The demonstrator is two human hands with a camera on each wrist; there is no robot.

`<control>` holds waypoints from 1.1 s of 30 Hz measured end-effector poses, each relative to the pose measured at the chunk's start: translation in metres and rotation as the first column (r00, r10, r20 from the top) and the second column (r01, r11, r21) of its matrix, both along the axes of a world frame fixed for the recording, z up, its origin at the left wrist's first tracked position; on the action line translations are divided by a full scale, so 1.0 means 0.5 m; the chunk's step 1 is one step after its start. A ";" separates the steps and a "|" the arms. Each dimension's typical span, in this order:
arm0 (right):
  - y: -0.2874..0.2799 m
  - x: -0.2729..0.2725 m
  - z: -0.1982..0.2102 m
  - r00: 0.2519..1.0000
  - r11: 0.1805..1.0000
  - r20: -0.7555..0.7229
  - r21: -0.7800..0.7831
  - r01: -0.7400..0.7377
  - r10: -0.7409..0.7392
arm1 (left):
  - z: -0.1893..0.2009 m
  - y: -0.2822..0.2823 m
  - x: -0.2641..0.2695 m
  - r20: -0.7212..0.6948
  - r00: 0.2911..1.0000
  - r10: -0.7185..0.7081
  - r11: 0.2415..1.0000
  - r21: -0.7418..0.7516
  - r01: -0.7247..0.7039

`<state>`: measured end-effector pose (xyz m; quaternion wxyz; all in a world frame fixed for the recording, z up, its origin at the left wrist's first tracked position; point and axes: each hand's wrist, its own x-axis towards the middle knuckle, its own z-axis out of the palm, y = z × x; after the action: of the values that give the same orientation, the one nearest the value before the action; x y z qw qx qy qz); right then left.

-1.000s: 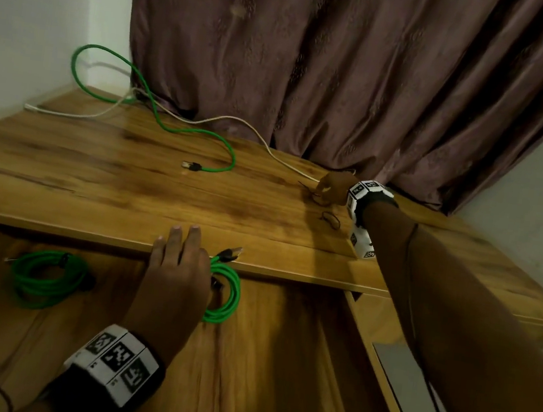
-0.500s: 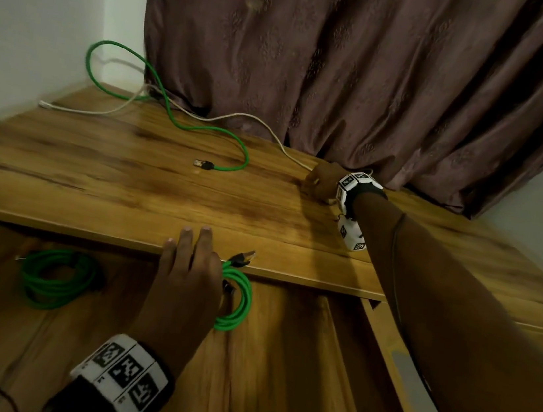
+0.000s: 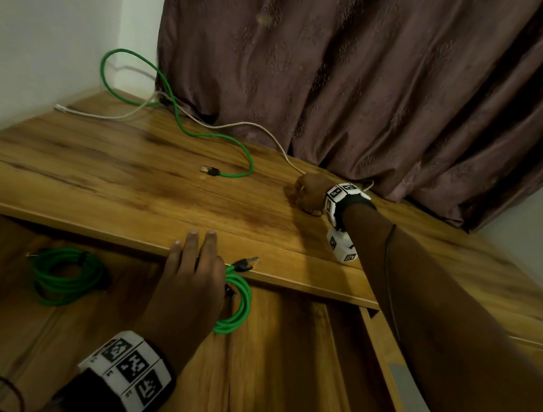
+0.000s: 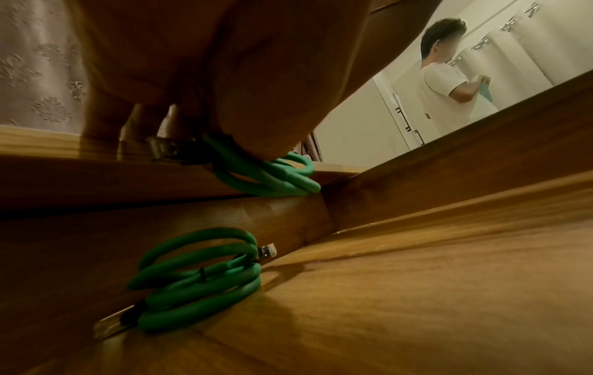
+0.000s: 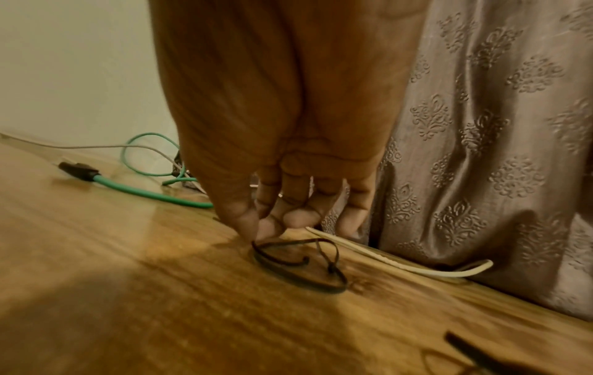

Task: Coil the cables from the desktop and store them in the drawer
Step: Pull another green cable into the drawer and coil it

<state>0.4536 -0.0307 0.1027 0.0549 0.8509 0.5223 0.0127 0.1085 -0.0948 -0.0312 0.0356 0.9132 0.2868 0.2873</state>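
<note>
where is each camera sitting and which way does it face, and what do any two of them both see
Head: worn on the head, looking forward and down over the desktop and open drawer; both hands and forearms show.
Left wrist: low in the drawer, looking along the left hand at the green coil it holds; a second coil lies beyond.
Right wrist: just above the desktop, facing the curtain; the right hand pinches a black band.
Head and left wrist share both coils.

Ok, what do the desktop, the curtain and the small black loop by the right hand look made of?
Desktop: wood or wood-look laminate, visible grain, slight sheen. Curtain: woven fabric, embossed floral motifs, soft folds. Black loop: thin and limp, probably a rubber or elastic band; cannot tell for certain.
</note>
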 end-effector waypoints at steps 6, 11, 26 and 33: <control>-0.032 0.056 0.038 0.993 0.991 -0.104 0.113 0.075 -0.063 | 0.000 0.000 -0.003 0.033 0.999 -0.010 1.000 -0.009 0.011; -0.081 0.100 0.076 0.988 0.971 -0.101 0.197 0.133 -0.115 | -0.005 0.005 -0.003 0.058 0.998 -0.027 1.000 -0.001 0.027; -0.185 -0.019 0.069 0.879 0.903 -0.359 -0.399 0.159 -0.313 | -0.009 0.006 -0.003 0.064 0.997 -0.052 0.998 -0.032 0.054; -0.169 0.006 0.086 0.938 0.999 -0.346 -0.017 0.034 -0.038 | -0.011 0.010 0.003 -0.026 0.999 -0.034 0.999 -0.028 0.034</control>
<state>0.4567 -0.1150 0.1459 -0.0331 0.8490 0.5082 -0.1408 0.1098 -0.0899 -0.0369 0.0494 0.9212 0.2756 0.2703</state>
